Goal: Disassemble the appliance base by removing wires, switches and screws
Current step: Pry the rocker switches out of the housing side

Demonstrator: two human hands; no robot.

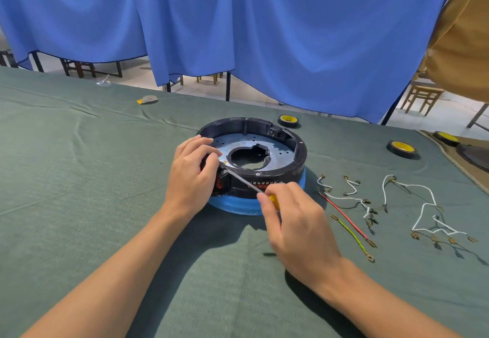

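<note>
Green cloth table [79, 179], blue curtain [264, 33] behind; left hand [193, 173] grips base [288, 169], right hand [296, 221] pinches screwdriver [243, 183].

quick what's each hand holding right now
left hand: grips the appliance base beside its red switch
right hand: pinches the yellow-handled screwdriver, tip by the switch

Left of the appliance base [280, 171] you've got plenty of open green cloth [79, 179] to slide a hand through. Right of the base it's messy: loose wires [367, 206] spread out, a tape roll [402, 148] beyond them, and a second tape roll [288, 120] just behind the rim. The base's near-left edge is taken by your left hand [190, 176], right hand [299, 221] and the screwdriver [243, 181].
</note>
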